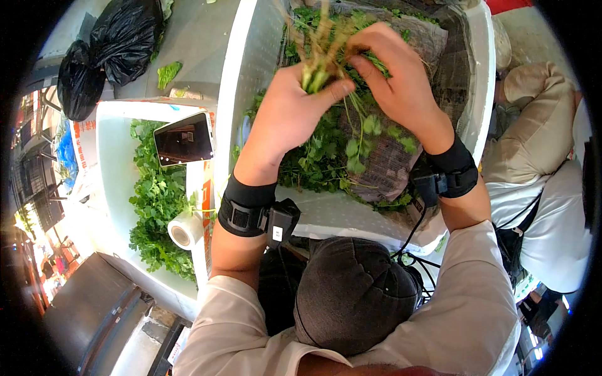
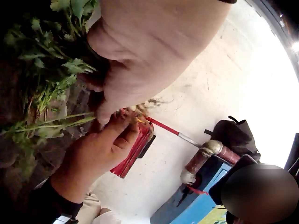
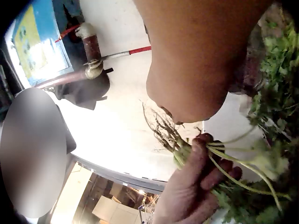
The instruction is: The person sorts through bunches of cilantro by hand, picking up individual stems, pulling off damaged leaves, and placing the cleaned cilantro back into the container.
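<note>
My left hand (image 1: 288, 113) grips a small bunch of coriander around its stems, as the right wrist view also shows. The thin brown roots (image 3: 163, 130) stick out on one side of the fist, and long green stems (image 3: 243, 163) trail out on the other. Close beside it, my right hand (image 1: 401, 81) has its thumb and fingers curled together at the bunch, pinching at the coriander; its fingertips are partly hidden. Below both hands, more leafy coriander (image 1: 313, 156) lies in a white foam box (image 1: 251, 37), around a newspaper-wrapped bundle (image 1: 382, 150).
To the left, a second foam box (image 1: 116, 182) holds more greens, with a phone (image 1: 185, 139) and a white roll (image 1: 183, 232) at its edge. Black plastic bags (image 1: 125, 37) lie behind it. Another person's bent leg (image 1: 533, 125) is close on the right.
</note>
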{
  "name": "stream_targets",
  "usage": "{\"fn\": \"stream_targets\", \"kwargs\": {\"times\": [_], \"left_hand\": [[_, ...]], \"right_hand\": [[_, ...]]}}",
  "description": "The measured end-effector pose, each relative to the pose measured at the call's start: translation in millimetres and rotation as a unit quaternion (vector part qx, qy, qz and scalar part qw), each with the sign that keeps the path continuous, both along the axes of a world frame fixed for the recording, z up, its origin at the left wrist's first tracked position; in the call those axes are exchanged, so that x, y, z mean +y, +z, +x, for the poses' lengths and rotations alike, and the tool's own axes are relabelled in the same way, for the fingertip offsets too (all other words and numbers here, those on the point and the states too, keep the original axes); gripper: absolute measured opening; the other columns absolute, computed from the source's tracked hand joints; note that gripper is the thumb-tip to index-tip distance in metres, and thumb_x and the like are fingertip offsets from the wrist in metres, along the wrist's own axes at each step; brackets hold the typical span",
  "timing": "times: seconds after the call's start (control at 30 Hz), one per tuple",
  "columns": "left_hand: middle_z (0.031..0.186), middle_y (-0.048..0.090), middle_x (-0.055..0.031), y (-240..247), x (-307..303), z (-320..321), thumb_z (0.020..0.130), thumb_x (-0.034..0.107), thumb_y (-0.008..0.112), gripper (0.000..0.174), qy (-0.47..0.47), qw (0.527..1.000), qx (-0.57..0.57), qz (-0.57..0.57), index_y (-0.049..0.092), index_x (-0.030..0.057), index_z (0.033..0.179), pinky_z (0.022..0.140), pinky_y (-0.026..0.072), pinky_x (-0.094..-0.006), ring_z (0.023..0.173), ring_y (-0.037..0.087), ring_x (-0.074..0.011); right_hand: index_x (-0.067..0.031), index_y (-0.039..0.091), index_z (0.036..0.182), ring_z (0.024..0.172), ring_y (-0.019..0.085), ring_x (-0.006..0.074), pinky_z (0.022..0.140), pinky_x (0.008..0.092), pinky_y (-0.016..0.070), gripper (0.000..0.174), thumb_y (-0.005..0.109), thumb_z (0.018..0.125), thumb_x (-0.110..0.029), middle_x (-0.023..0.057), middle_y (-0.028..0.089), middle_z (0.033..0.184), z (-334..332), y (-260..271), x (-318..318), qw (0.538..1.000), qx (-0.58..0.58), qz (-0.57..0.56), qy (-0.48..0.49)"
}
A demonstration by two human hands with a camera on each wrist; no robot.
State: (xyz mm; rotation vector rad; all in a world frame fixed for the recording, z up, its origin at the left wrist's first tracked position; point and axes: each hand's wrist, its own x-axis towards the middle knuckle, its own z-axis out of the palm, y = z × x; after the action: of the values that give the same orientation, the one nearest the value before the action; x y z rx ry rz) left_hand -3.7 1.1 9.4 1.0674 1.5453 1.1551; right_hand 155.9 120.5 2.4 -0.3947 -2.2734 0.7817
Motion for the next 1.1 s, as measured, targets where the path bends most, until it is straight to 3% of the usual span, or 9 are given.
{"fn": "stream_targets", "kwargs": {"times": [0.03, 0.1, 0.2, 0.33, 0.4, 0.53, 0.7, 0.8, 1.1], "left_hand": [[0.081, 0.067, -0.0006, -2, 0, 0, 0.092, 0.021, 0.075, 0.025, 0.0, 1.0, 0.0, 0.0, 0.069, -0.0007, 0.101, 0.069, 0.047, -0.03, 0.072, 0.053, -0.0094], [0.081, 0.067, -0.0033, -5, 0, 1, 0.092, 0.021, 0.075, 0.025, -0.105, 0.994, 0.039, -0.016, 0.069, -0.0005, 0.102, 0.071, 0.0477, -0.0304, 0.073, 0.054, -0.0102], [0.082, 0.065, -0.0006, 2, 0, 2, 0.095, 0.022, 0.072, 0.023, -0.056, 0.998, 0.018, -0.005, 0.069, 0.0018, 0.105, 0.072, 0.0461, -0.0268, 0.076, 0.054, -0.0081], [0.079, 0.057, 0.0047, 5, 1, 1, 0.101, 0.023, 0.064, 0.021, 0.05, 0.998, -0.038, -0.025, 0.069, 0.0043, 0.108, 0.067, 0.0405, -0.0224, 0.073, 0.05, -0.006], [0.079, 0.056, 0.0045, -1, 2, -1, 0.103, 0.022, 0.06, 0.021, 0.084, 0.994, -0.071, -0.006, 0.067, 0.0041, 0.111, 0.065, 0.039, -0.0231, 0.072, 0.05, -0.007], [0.086, 0.06, 0.0029, -1, 3, 0, 0.104, 0.023, 0.058, 0.023, 0.087, 0.992, -0.085, 0.011, 0.067, 0.0035, 0.113, 0.068, 0.041, -0.0225, 0.076, 0.052, -0.0069], [0.106, 0.066, -0.0004, -9, 3, 2, 0.105, 0.023, 0.057, 0.025, 0.107, 0.98, -0.16, 0.041, 0.065, 0.0012, 0.115, 0.085, 0.0465, -0.0251, 0.095, 0.058, -0.0085], [0.093, 0.063, 0.0016, -11, 7, 6, 0.105, 0.025, 0.057, 0.026, 0.111, 0.982, -0.117, 0.096, 0.065, 0.0002, 0.108, 0.075, 0.0446, -0.0254, 0.084, 0.052, -0.0072], [0.092, 0.061, 0.0024, -5, 3, 7, 0.106, 0.026, 0.056, 0.026, 0.112, 0.988, -0.074, 0.079, 0.063, 0.0012, 0.105, 0.074, 0.0454, -0.025, 0.083, 0.053, -0.0074]], "right_hand": [[-0.0036, 0.064, 0.111, 0.091, 0.062, 0.0358, 0.079, 0.0396, 0.0511, 0.019, 0.066, 0.092, -0.007, 0.0145, 0.062, 0.102, 0, -3, 5, 0.999, 0.022, 0.015, -0.023], [-0.0036, 0.064, 0.111, 0.092, 0.063, 0.035, 0.08, 0.039, 0.0513, 0.019, 0.066, 0.092, -0.007, 0.0138, 0.062, 0.104, 3, -4, 9, 0.998, 0.043, 0.031, -0.045], [-0.0015, 0.062, 0.116, 0.099, 0.062, 0.0156, 0.086, 0.0299, 0.0499, 0.016, 0.06, 0.101, -0.007, 0.008, 0.062, 0.11, 9, -7, 11, 0.995, 0.05, -0.065, -0.062], [-0.0034, 0.066, 0.112, 0.098, 0.066, 0.0274, 0.083, 0.0357, 0.0521, 0.018, 0.066, 0.094, -0.008, 0.0108, 0.065, 0.109, 3, -5, 10, 0.996, 0.052, 0.007, -0.076], [-0.0029, 0.068, 0.11, 0.094, 0.068, 0.0177, 0.08, 0.0321, 0.0536, 0.019, 0.069, 0.093, -0.012, 0.0086, 0.069, 0.102, -1, 0, -5, 0.974, 0.03, -0.222, -0.042], [-0.0016, 0.066, 0.113, 0.074, 0.066, 0.012, 0.069, 0.0285, 0.0536, 0.029, 0.076, 0.09, -0.016, 0.0068, 0.07, 0.082, -3, -3, -16, 0.965, -0.03, -0.262, 0.006], [-0.0009, 0.065, 0.11, 0.075, 0.065, 0.0099, 0.067, 0.0274, 0.052, 0.026, 0.075, 0.09, -0.013, 0.0054, 0.071, 0.085, -10, -6, -25, 0.949, -0.005, -0.315, 0.004], [-0.0007, 0.065, 0.109, 0.074, 0.063, 0.0077, 0.066, 0.026, 0.0505, 0.023, 0.074, 0.09, -0.011, 0.0034, 0.069, 0.084, -10, -8, -26, 0.944, 0.021, -0.33, 0.004], [-0.0002, 0.069, 0.106, 0.074, 0.059, 0.0051, 0.065, 0.0243, 0.0478, 0.019, 0.072, 0.092, -0.012, 0.0004, 0.068, 0.084, -9, -4, -27, 0.942, 0.026, -0.333, 0.019]]}}
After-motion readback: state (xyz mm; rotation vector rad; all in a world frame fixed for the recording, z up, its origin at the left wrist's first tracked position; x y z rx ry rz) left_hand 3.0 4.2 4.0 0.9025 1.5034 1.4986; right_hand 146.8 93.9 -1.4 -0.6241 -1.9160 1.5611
